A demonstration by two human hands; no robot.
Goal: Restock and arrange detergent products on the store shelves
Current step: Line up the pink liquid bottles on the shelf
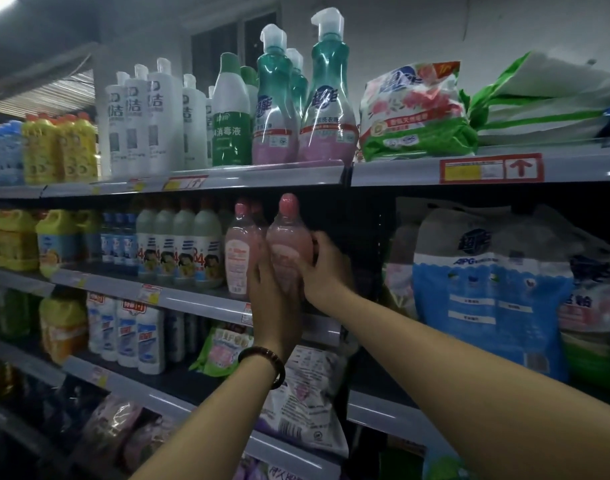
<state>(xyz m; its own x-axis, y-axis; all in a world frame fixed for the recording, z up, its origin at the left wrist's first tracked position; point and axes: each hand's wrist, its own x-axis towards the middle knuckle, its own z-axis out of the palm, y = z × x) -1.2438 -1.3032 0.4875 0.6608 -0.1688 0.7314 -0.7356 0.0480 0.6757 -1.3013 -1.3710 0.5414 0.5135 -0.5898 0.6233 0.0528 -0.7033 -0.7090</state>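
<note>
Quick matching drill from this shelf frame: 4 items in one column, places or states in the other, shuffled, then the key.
Items
1. pink bottle
2. green-and-white disinfectant bottle
3. blue-and-white detergent bag
4. bead bracelet

Places or states
A. lower shelf, right bay, leaning
B. on the left wrist
C. top shelf, upright between white bottles and teal pump bottles
D. held between left hand and right hand at the middle shelf

Pairs: 1-D, 2-C, 3-A, 4-B
</note>
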